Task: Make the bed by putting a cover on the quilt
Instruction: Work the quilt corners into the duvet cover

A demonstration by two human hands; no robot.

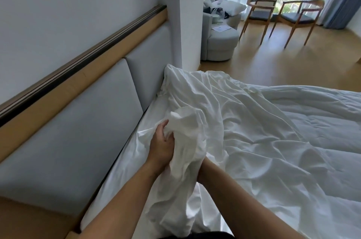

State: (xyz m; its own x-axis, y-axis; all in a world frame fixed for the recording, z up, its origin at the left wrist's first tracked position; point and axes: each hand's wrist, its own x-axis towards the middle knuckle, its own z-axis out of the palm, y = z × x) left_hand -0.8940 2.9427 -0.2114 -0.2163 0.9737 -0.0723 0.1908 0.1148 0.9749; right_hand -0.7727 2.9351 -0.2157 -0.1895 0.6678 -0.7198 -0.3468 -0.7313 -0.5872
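White fabric of the quilt cover (197, 121) is seen bunched at the head end of the bed (125, 158), close beside the grey padded headboard (78, 131). A raised wad of this cover is gripped by the left hand (161, 147), whose fingers (163, 124) are curled into the cloth. The right forearm (234, 199) is seen reaching under the same wad, and the right hand is hidden by the folds, so it cannot be told whether its fingers are clenched or released. From the wad, the cover is spread in creases toward the far corner by the white wall. The quilt (322, 121), white and stitched in squares, is laid flat across the bed to the right, its near edge overlapped by the crumpled cover. Beyond the bed, a wooden floor (273, 59) is shown, with two wooden chairs (257, 16) (298, 18) set before curtained windows and a pale rounded armchair (218, 43) carrying a white pillow (228, 7).
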